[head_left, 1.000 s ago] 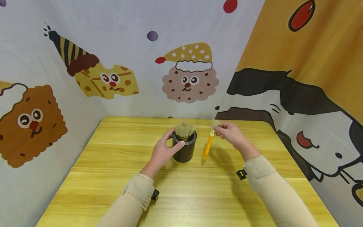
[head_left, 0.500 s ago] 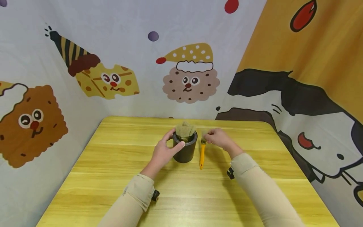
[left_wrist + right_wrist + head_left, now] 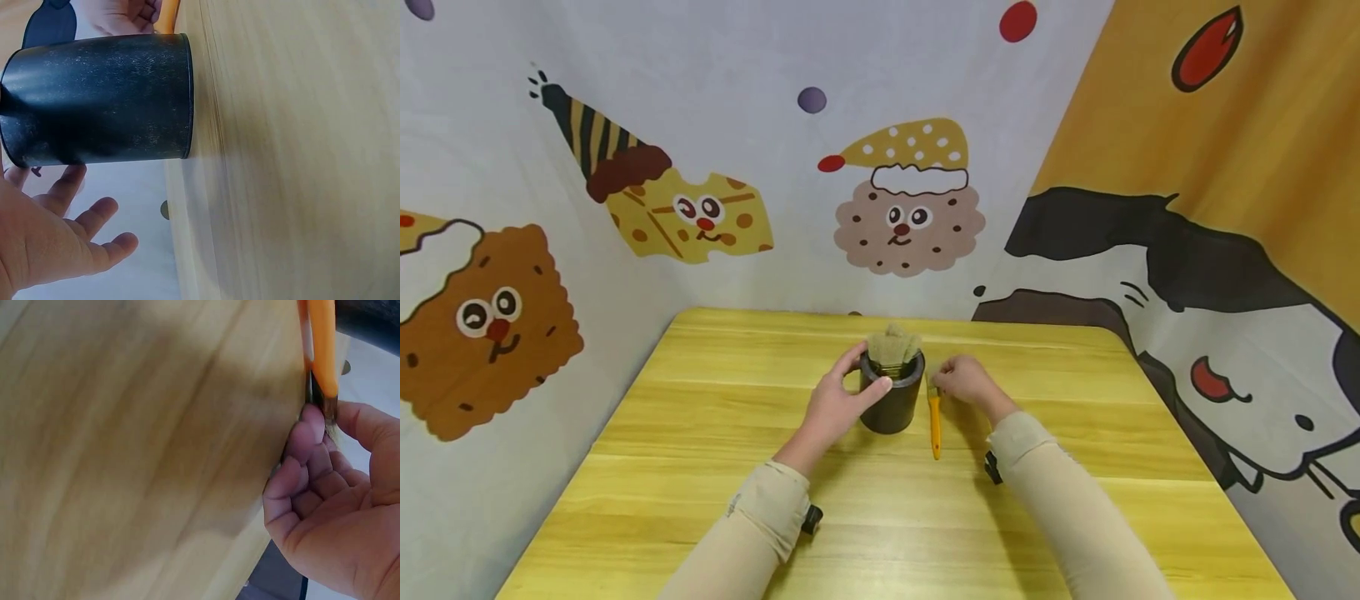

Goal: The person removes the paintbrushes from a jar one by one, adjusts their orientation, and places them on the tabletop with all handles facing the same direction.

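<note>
A black cylindrical brush pot point(image 3: 889, 412) stands upright on the table, with pale paintbrush bristles point(image 3: 891, 347) showing above its rim. My left hand point(image 3: 835, 408) holds the pot, thumb at the near rim and fingers at its left side; three of those fingers spread out below the pot point(image 3: 94, 100) in the left wrist view. To the right of the pot, my right hand point(image 3: 970, 383) pinches a yellow-handled paintbrush point(image 3: 936, 429) at its bristle end, handle pointing toward me. In the right wrist view, thumb and fingertips cover most of the brush's bristles point(image 3: 332, 432).
The wooden table point(image 3: 700, 467) extends on all sides of the pot. A cloth backdrop point(image 3: 737, 125) with cartoon prints rises behind the table's far edge and along both sides.
My right hand has brought the paintbrush left and nearer to me, down beside the pot, its handle turning from slanted to nearly straight toward me. My left hand stays on the pot.
</note>
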A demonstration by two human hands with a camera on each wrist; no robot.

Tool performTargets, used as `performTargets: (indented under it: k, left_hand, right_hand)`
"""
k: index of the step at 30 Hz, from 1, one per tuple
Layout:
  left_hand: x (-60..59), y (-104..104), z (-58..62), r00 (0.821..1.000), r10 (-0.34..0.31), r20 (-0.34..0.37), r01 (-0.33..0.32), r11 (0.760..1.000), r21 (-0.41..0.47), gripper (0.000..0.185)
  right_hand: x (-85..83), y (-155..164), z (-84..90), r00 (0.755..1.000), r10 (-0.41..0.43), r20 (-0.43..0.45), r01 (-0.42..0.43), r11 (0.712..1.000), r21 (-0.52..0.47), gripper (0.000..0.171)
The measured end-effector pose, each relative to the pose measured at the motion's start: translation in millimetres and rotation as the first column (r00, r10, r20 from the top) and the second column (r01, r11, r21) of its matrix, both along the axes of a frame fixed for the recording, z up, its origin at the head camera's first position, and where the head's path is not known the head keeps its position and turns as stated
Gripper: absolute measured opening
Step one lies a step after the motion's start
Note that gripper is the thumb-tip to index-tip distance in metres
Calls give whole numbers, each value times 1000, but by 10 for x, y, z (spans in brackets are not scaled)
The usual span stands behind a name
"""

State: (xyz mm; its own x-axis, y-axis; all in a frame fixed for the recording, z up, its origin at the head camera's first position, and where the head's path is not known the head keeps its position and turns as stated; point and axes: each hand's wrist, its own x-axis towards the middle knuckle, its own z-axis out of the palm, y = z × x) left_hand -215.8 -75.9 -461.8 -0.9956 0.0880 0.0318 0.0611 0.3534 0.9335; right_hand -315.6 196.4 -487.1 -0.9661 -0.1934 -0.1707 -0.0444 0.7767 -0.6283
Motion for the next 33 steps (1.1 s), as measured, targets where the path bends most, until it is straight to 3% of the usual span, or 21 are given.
performTargets:
  k: [5, 14, 33]
  left_hand:
    - [-5, 3, 1, 1000, 1, 6, -1, 1000, 6, 77]
    - [-15, 8, -9, 1000, 1, 5, -1, 1000, 3, 77]
    - [-9, 21, -10, 1000, 13, 3, -13, 1000, 5, 78]
  right_hand:
    - [-30, -16, -48, 1000, -3, -18, 4, 996, 89, 26]
    - [-27, -38, -108, 998, -3, -67, 14, 987, 159, 39]
    - [24, -68, -134, 997, -60, -50, 67, 987, 146, 46]
